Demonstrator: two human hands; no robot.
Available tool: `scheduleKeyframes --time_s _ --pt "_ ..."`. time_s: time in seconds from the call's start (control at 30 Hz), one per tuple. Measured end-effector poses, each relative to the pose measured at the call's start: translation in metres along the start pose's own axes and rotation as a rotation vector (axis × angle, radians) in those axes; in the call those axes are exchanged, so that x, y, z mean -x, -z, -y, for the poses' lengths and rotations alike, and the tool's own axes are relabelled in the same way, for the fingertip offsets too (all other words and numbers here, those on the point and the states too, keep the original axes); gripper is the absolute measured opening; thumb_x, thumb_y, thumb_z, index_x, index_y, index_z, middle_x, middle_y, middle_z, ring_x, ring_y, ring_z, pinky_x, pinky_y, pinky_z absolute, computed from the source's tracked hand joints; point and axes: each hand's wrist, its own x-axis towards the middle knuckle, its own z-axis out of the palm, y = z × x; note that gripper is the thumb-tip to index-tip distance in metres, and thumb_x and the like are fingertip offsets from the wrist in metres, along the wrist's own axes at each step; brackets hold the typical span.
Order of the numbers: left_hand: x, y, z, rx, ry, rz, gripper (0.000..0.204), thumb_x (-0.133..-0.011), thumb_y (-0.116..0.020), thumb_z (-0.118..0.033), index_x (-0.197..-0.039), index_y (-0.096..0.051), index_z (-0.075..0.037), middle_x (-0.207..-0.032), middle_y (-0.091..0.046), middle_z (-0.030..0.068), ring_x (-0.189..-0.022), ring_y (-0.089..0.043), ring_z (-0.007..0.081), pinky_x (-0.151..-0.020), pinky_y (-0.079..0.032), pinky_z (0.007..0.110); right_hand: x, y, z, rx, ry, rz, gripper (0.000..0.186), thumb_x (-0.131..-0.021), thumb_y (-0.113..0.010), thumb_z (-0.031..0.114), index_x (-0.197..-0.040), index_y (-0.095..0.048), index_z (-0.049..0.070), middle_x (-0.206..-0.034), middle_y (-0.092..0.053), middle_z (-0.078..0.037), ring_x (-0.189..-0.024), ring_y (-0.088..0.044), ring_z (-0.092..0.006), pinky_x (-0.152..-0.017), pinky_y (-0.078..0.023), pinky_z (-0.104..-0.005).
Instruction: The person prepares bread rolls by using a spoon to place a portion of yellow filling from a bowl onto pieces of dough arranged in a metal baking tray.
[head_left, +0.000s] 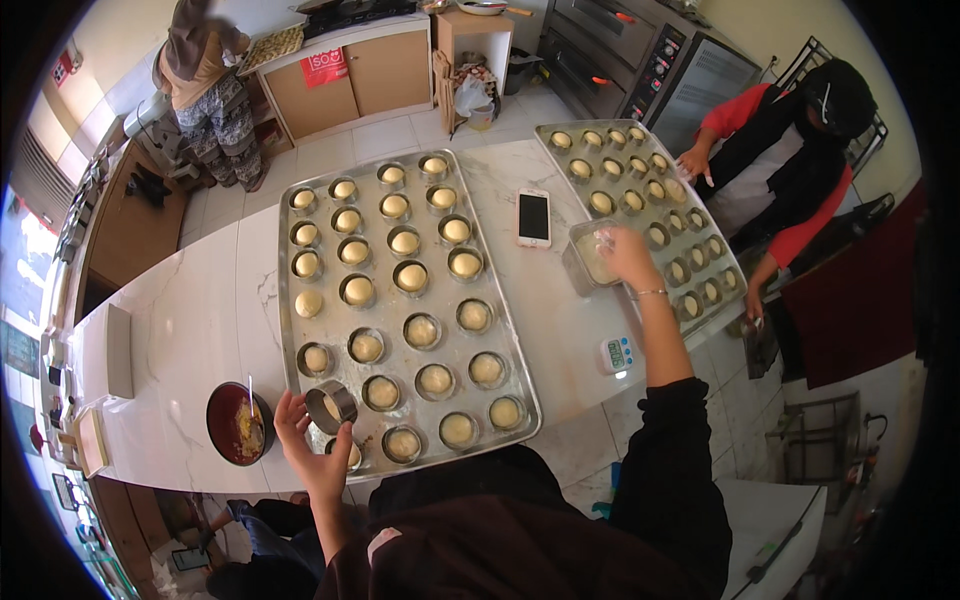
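My left hand [318,452] grips a metal ring mould [331,406] between thumb and fingers. It is tilted above the near left corner of a large metal tray [333,328]. Rows of round dough pieces sit on that tray, nearly all inside ring moulds; one bare dough ball [308,304] lies at its left side. At the clear container [578,272] of pale contents, my right hand [632,260] reaches in with fingers bent together. Its fingertips are partly hidden, and whatever they pinch cannot be made out.
A phone [534,218] lies between the trays, a digital timer [616,355] nearer me. To the left stands a red-brown bowl [240,424] with a spoon. A co-worker [790,170] leans at the second tray [625,212] on the right. Another person [205,95] stands far left.
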Motion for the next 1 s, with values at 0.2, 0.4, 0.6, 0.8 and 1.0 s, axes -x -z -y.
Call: scheduleKeyframes --time_s 0.2,0.4,0.6,0.8,1.0 --pt "0.007 0.006 -0.001 0.005 -0.031 0.018 0.073 -0.063 -0.065 -0.002 -0.127 -0.030 -0.004 -0.113 -0.044 0.0104 -0.102 -0.045 0.0188 -0.087 -0.037 0.033 0.003 0.001 0.000 0.059 -0.042 -0.009 0.018 -0.067 -0.065 0.012 -0.081 -0.063 0.001 -0.077 -0.061 -0.019 -0.074 -0.058 -0.0346 -0.068 -0.047 -0.0391" --pt "0.020 0.016 0.004 0.011 -0.008 -0.010 0.073 -0.064 -0.066 -0.003 -0.127 -0.030 -0.004 -0.113 -0.045 0.0108 -0.103 -0.046 0.0187 -0.087 -0.037 0.033 -0.007 -0.003 -0.016 0.175 0.058 0.113 0.018 -0.065 -0.067 0.015 -0.076 -0.062 0.001 -0.076 -0.060 -0.019 -0.072 -0.058 -0.0350 -0.066 -0.047 -0.0402" --pt "0.028 0.022 0.003 -0.006 -0.008 -0.058 0.074 -0.063 -0.065 -0.001 -0.128 -0.030 -0.004 -0.113 -0.046 0.0108 -0.102 -0.046 0.0184 -0.087 -0.038 0.032 -0.017 0.012 -0.009 0.072 0.002 0.064 0.017 -0.067 -0.064 0.015 -0.072 -0.061 -0.001 -0.073 -0.058 -0.021 -0.069 -0.056 -0.0368 -0.064 -0.046 -0.0394" --pt "0.037 0.025 0.000 -0.011 0.014 -0.092 0.075 -0.061 -0.066 -0.001 -0.127 -0.031 -0.004 -0.113 -0.046 0.0108 -0.102 -0.046 0.0183 -0.087 -0.037 0.032 -0.024 0.007 -0.030 0.242 0.074 0.182 0.019 -0.064 -0.067 0.013 -0.071 -0.059 -0.003 -0.070 -0.058 -0.021 -0.068 -0.057 -0.0360 -0.062 -0.045 -0.0388" --pt "0.046 0.033 0.003 -0.011 0.034 -0.172 0.078 -0.058 -0.070 -0.005 -0.126 -0.032 -0.004 -0.112 -0.049 0.0117 -0.100 -0.048 0.0199 -0.084 -0.039 0.034 -0.020 0.016 -0.025 0.012 -0.022 0.161 0.012 -0.067 -0.063 0.008 -0.070 -0.059 -0.003 -0.066 -0.059 -0.019 -0.062 -0.058 -0.0295 -0.058 -0.045 -0.0354"
